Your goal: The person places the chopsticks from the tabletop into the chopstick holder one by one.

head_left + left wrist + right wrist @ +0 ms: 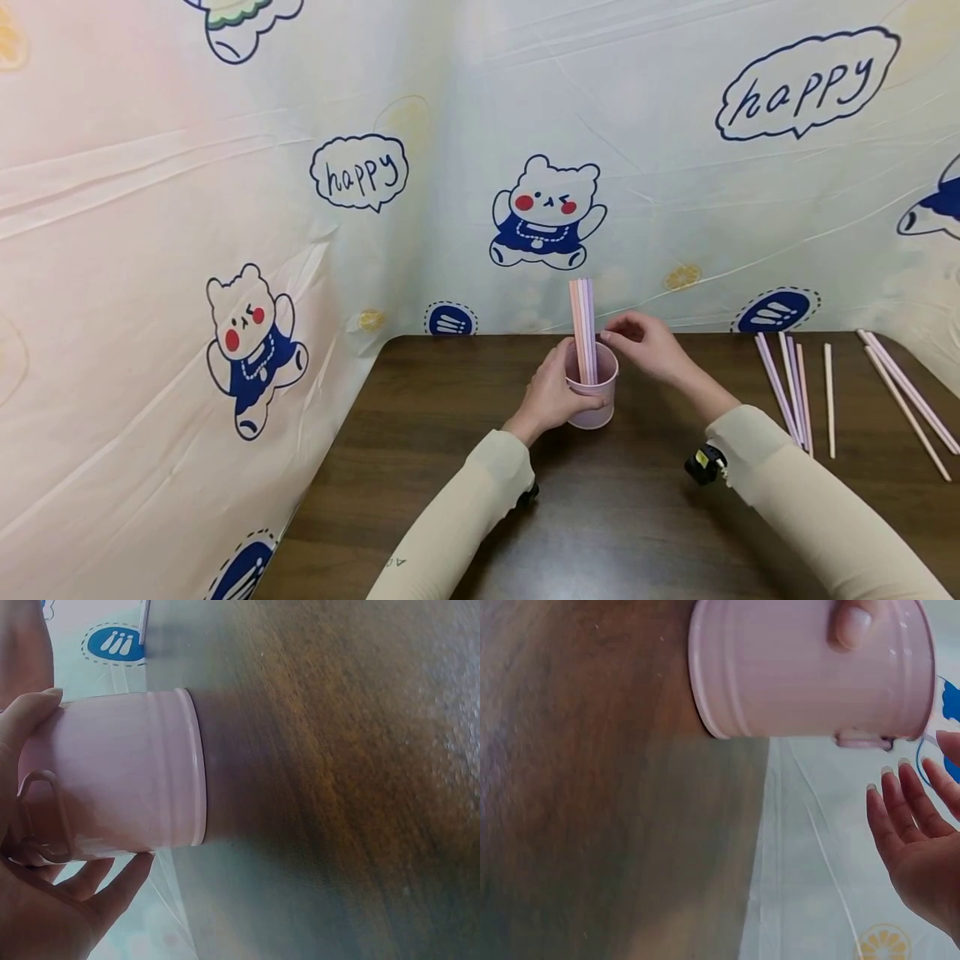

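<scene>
A small pink pail [592, 406] with looped ears on its side stands upright on the table. Several thin pastel sticks [583, 329], orange, pink and purple, rise out of it in a bundle. My left hand [553, 392] grips the pail from the left, the thumb across its front; in the left wrist view the thumb and fingers lie around the pail wall [120, 765]. Just right of the rim is my right hand [651, 346], fingers loosely bent and nothing seen in them. The right wrist view shows those fingers [911, 802] spread beside the pail's mouth.
On the right of the brown wooden table [435, 433] lie several loose purple, pink and orange sticks [787, 383]. One pale stick [829, 400] is beside them, and more sticks [911, 396] lie farther right. A printed curtain [450, 167] hangs behind the table's back edge.
</scene>
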`<state>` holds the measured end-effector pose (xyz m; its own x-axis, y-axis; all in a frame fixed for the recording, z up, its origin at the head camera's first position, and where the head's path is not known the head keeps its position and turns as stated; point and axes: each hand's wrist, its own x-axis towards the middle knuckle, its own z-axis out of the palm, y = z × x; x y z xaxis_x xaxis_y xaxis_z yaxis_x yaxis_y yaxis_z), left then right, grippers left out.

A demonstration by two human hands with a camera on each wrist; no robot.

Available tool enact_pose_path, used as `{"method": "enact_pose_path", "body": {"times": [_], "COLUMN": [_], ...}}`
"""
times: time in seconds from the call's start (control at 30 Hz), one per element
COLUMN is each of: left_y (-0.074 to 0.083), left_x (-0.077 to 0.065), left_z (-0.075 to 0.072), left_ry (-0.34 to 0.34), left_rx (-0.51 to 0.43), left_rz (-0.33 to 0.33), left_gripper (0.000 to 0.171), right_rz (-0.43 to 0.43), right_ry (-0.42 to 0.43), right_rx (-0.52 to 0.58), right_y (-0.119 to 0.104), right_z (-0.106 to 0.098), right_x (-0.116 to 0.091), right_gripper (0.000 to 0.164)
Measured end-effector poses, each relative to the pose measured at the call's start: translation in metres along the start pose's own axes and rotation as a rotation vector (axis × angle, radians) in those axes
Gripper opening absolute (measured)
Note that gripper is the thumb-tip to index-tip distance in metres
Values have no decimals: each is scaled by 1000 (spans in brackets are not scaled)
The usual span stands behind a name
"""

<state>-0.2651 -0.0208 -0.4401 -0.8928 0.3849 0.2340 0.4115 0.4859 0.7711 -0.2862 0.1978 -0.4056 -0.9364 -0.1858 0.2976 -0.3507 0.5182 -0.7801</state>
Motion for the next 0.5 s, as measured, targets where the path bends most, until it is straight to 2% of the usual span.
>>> {"method": "enact_pose_path", "body": {"times": [0.2, 0.37, 0.5], "left_y": [0, -1, 0], "left_x": [1, 1, 1], "left_z": [1, 2, 1], "left_ry": [10, 13, 15], "left_rx": [9, 10, 17], "left_rz": [-9, -8, -7], "left_gripper": [100, 100, 99], "right_rz": [2, -11, -38], "right_ry": [15, 0, -10], "right_rx": [-46, -74, -200], "right_y": [-2, 3, 9], "right_z": [-18, -34, -48], "right_x": [-2, -5, -10], "right_gripper": [28, 35, 44]}}
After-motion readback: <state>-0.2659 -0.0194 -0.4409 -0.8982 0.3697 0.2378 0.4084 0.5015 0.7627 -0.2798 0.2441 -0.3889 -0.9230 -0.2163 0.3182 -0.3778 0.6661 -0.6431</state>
